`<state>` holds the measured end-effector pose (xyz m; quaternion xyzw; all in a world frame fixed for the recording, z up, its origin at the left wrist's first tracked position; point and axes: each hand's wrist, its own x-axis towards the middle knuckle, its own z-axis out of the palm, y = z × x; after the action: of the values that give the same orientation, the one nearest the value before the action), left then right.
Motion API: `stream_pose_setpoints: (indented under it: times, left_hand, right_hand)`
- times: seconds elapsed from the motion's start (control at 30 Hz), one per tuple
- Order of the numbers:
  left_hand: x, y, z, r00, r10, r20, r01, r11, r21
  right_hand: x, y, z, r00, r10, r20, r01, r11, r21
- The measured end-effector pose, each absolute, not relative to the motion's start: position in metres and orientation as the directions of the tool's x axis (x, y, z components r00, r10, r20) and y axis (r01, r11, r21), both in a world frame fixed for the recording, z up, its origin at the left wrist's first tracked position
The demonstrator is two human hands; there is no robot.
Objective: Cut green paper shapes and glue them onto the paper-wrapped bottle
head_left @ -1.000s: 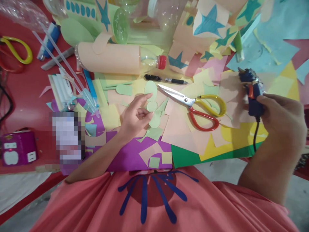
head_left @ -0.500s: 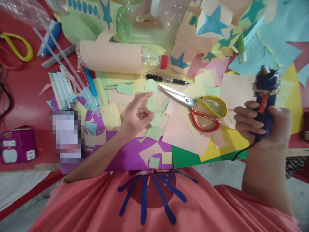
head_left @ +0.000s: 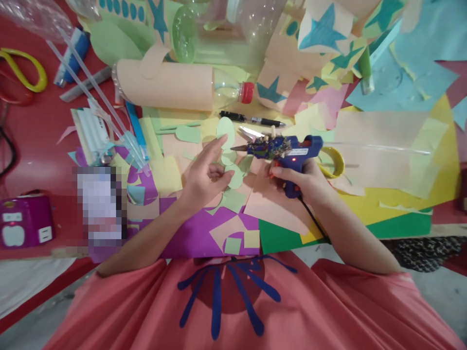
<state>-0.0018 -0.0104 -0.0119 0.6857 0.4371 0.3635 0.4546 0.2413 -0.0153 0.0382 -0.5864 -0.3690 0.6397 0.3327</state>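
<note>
My left hand (head_left: 204, 177) rests low over the papers, thumb and index finger spread apart and the other fingers curled. Its index fingertip is at an upper pale green paper oval (head_left: 225, 130), and its thumb at a lower green paper oval (head_left: 234, 176). A small green paper circle (head_left: 228, 157) lies between them. My right hand (head_left: 302, 180) grips a dark blue glue gun (head_left: 302, 151), its nozzle pointing left at the small circle; whether it touches is unclear. A long clear glue stick (head_left: 383, 147) extends from its back. Scissors (head_left: 333, 163) lie partly hidden beneath the gun.
A paper-wrapped bottle (head_left: 164, 85) with a red cap lies behind a black pen (head_left: 251, 119). Paper with blue stars (head_left: 323, 29) stands at the back right. Clear straws (head_left: 95, 92), a blurred-out phone (head_left: 100, 206) and a purple box (head_left: 27, 221) are at left. Paper scraps cover the middle.
My right hand has brought the glue gun from the far right to the middle and turned its nozzle leftward, covering much of the scissors. My left hand stays nearly in place.
</note>
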Motion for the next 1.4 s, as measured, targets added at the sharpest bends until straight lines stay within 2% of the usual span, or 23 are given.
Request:
stream_pose_setpoints:
  times: [0.33, 0.8, 1.17, 1.4]
  left_hand:
    - [-0.0005, -0.0094, -0.0055, 0.318, 0.944, 0.092, 0.214, -0.166, 0.963]
    - [-0.001, -0.0087, -0.0064, 0.306, 0.948, 0.091, 0.197, -0.156, 0.968]
    - [-0.0007, -0.0089, -0.0048, 0.305, 0.948, 0.088, 0.257, -0.171, 0.951]
    - [-0.0019, -0.0114, -0.0064, 0.345, 0.927, 0.145, 0.326, -0.264, 0.908]
  right_hand:
    - [0.239, -0.024, 0.0361, -0.094, 0.895, -0.436, 0.181, -0.415, -0.891]
    - [0.2328, -0.023, 0.0401, -0.078, 0.896, -0.437, 0.178, -0.419, -0.891]
    - [0.235, -0.024, 0.0389, -0.042, 0.892, -0.45, 0.168, -0.437, -0.883]
    - [0.2348, -0.0241, 0.0393, -0.024, 0.905, -0.425, 0.196, -0.412, -0.89]
